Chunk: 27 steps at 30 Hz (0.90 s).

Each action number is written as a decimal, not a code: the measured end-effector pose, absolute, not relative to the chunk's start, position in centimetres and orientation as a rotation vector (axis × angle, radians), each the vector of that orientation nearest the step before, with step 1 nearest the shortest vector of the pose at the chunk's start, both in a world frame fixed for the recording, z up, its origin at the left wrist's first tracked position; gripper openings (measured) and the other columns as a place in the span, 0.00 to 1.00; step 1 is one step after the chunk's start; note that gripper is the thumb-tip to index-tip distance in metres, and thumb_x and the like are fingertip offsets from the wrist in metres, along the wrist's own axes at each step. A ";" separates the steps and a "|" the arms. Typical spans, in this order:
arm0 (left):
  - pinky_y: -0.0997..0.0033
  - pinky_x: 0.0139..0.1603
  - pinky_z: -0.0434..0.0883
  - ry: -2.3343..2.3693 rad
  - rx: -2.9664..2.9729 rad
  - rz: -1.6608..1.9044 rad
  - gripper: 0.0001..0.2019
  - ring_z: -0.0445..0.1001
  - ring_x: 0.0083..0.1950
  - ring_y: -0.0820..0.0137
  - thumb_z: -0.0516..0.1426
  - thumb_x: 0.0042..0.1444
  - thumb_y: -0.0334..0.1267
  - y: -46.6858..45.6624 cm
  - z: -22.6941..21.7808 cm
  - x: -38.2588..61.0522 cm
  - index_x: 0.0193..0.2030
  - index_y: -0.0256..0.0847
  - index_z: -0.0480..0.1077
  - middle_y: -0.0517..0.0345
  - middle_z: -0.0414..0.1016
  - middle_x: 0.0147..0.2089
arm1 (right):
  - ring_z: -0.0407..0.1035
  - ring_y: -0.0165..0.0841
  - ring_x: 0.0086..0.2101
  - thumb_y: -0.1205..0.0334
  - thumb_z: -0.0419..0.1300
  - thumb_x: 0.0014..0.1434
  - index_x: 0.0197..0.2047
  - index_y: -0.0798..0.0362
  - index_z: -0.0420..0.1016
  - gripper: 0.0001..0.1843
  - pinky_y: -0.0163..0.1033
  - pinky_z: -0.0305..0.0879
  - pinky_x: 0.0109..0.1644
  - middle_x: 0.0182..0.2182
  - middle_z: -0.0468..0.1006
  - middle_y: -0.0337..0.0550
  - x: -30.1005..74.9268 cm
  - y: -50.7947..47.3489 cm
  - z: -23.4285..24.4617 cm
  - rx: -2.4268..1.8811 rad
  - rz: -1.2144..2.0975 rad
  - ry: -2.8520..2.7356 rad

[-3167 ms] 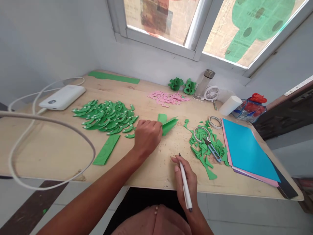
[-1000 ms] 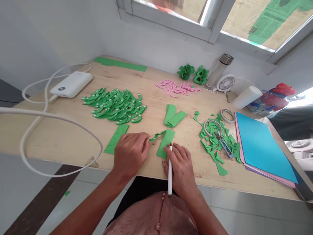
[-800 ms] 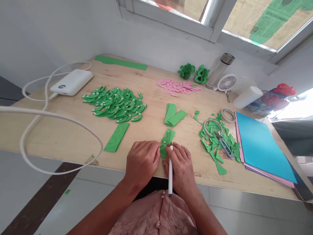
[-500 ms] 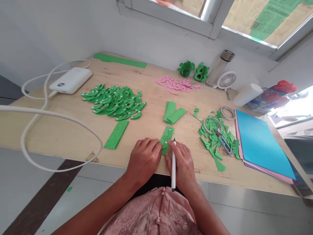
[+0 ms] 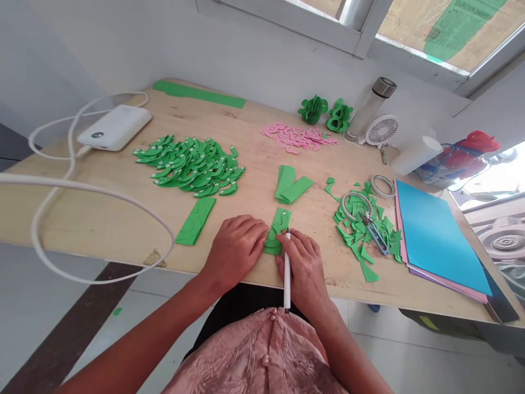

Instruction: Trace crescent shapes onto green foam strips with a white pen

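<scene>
On the near edge of the table lies a green paper strip (image 5: 282, 218) with curved outlines drawn on it and a small white tab near its top. My left hand (image 5: 238, 249) rests at the strip's left edge, fingers curled together against the paper, thumb hidden. A white pen (image 5: 287, 279) with a dark tip is held in my right hand (image 5: 302, 265), its tip pointing away from me. The right fingertips touch the strip's right side. Just beyond are overlapping green strips (image 5: 290, 186), and a marked green strip (image 5: 196, 221) lies left of my left hand.
Green curved cutouts (image 5: 197, 167) with white tabs are heaped at left, near a white power bank (image 5: 115, 127) and looping cable. Pink cutouts (image 5: 297, 137) lie behind. At right are green scraps (image 5: 356, 235), tape rolls (image 5: 383, 186), thread snips (image 5: 376, 235) and coloured sheets (image 5: 441, 235).
The view has shifted slightly. The pen has swung closer to upright in my right hand, and its fingers have shifted on the strip. A lower white tab seen before no longer shows clearly.
</scene>
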<state>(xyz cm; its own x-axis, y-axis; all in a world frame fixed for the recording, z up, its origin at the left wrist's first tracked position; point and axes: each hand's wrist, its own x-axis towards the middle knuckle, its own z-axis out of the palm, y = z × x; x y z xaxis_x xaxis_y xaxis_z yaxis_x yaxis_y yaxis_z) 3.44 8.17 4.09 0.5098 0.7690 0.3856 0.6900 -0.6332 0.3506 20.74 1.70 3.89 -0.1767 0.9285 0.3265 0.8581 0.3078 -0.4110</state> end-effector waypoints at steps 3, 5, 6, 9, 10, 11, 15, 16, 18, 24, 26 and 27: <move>0.50 0.57 0.69 1.200 2.635 0.749 0.14 0.74 0.56 0.56 0.49 0.66 0.33 8.3 3.7 3.3 0.49 0.39 0.75 0.50 0.80 0.52 | 0.65 0.43 0.59 0.66 0.53 0.67 0.62 0.50 0.69 0.21 0.52 0.59 0.62 0.52 0.79 0.48 20.8 1.6 4.0 -1.574 0.188 -2.075; 0.49 0.59 0.69 1.166 2.644 0.745 0.15 0.74 0.58 0.56 0.49 0.66 0.33 7.7 3.5 3.3 0.50 0.39 0.75 0.49 0.80 0.55 | 0.65 0.43 0.59 0.66 0.53 0.67 0.62 0.50 0.68 0.21 0.52 0.59 0.62 0.52 0.79 0.48 20.8 1.4 4.1 -1.567 0.190 -2.090; 0.48 0.60 0.69 1.157 2.644 0.748 0.15 0.74 0.59 0.56 0.49 0.66 0.33 7.2 3.5 3.2 0.50 0.40 0.76 0.50 0.79 0.55 | 0.65 0.43 0.59 0.66 0.53 0.67 0.62 0.49 0.69 0.21 0.52 0.59 0.62 0.52 0.79 0.48 20.9 1.3 4.1 -1.565 0.190 -2.100; 0.47 0.62 0.68 1.132 2.622 0.756 0.15 0.73 0.60 0.57 0.49 0.66 0.32 6.1 3.5 2.8 0.51 0.41 0.76 0.51 0.79 0.55 | 0.66 0.42 0.58 0.66 0.54 0.66 0.61 0.48 0.69 0.21 0.51 0.60 0.62 0.51 0.79 0.47 21.1 0.9 4.1 -1.556 0.191 -2.126; 0.48 0.63 0.68 1.125 2.605 0.761 0.15 0.73 0.60 0.58 0.49 0.66 0.32 5.9 3.6 2.5 0.51 0.42 0.76 0.51 0.79 0.55 | 0.66 0.42 0.58 0.66 0.54 0.66 0.61 0.48 0.69 0.21 0.51 0.61 0.61 0.51 0.79 0.47 21.2 0.7 4.1 -1.548 0.195 -2.133; 0.48 0.63 0.68 1.120 2.588 0.770 0.15 0.73 0.60 0.58 0.49 0.66 0.33 6.0 3.6 2.3 0.51 0.42 0.76 0.52 0.80 0.55 | 0.66 0.42 0.58 0.66 0.54 0.66 0.61 0.48 0.69 0.20 0.51 0.61 0.61 0.51 0.79 0.47 21.3 0.6 4.1 -1.541 0.200 -2.135; 0.47 0.67 0.64 1.087 2.582 0.744 0.17 0.69 0.64 0.58 0.49 0.68 0.35 7.7 3.7 1.6 0.56 0.44 0.74 0.53 0.77 0.58 | 0.67 0.41 0.58 0.65 0.54 0.67 0.59 0.49 0.70 0.19 0.50 0.61 0.61 0.50 0.80 0.47 21.3 0.5 4.2 -1.530 0.226 -2.115; 0.45 0.68 0.63 1.053 2.604 0.709 0.17 0.68 0.66 0.57 0.48 0.68 0.36 8.2 3.6 1.5 0.58 0.44 0.73 0.52 0.76 0.60 | 0.67 0.41 0.58 0.65 0.54 0.67 0.59 0.49 0.71 0.18 0.50 0.61 0.61 0.50 0.80 0.47 21.3 0.6 4.2 -1.531 0.230 -2.106; 0.45 0.68 0.61 0.984 2.648 0.645 0.18 0.66 0.68 0.56 0.48 0.68 0.37 9.2 3.3 1.5 0.60 0.43 0.71 0.52 0.74 0.63 | 0.67 0.42 0.57 0.65 0.54 0.67 0.58 0.49 0.71 0.17 0.51 0.61 0.61 0.50 0.80 0.47 21.2 0.7 4.2 -1.532 0.238 -2.094; 0.47 0.70 0.57 0.886 2.704 0.640 0.17 0.63 0.69 0.57 0.49 0.68 0.40 9.9 1.9 1.8 0.58 0.43 0.72 0.53 0.72 0.65 | 0.67 0.42 0.57 0.64 0.53 0.68 0.59 0.49 0.71 0.18 0.51 0.60 0.61 0.49 0.80 0.47 21.2 0.8 4.1 -1.529 0.247 -2.084; 0.47 0.71 0.56 0.887 2.701 0.654 0.17 0.62 0.70 0.57 0.49 0.68 0.41 9.8 1.6 1.8 0.58 0.44 0.72 0.53 0.72 0.65 | 0.67 0.41 0.57 0.64 0.53 0.68 0.59 0.49 0.71 0.18 0.51 0.60 0.61 0.50 0.80 0.47 21.3 0.9 4.1 -1.529 0.243 -2.085; 0.47 0.71 0.56 0.887 2.700 0.655 0.17 0.62 0.70 0.57 0.49 0.68 0.41 9.7 1.6 1.8 0.58 0.44 0.72 0.53 0.72 0.65 | 0.67 0.41 0.57 0.64 0.53 0.68 0.59 0.49 0.71 0.17 0.50 0.60 0.61 0.50 0.80 0.47 21.3 0.9 4.1 -1.532 0.237 -2.082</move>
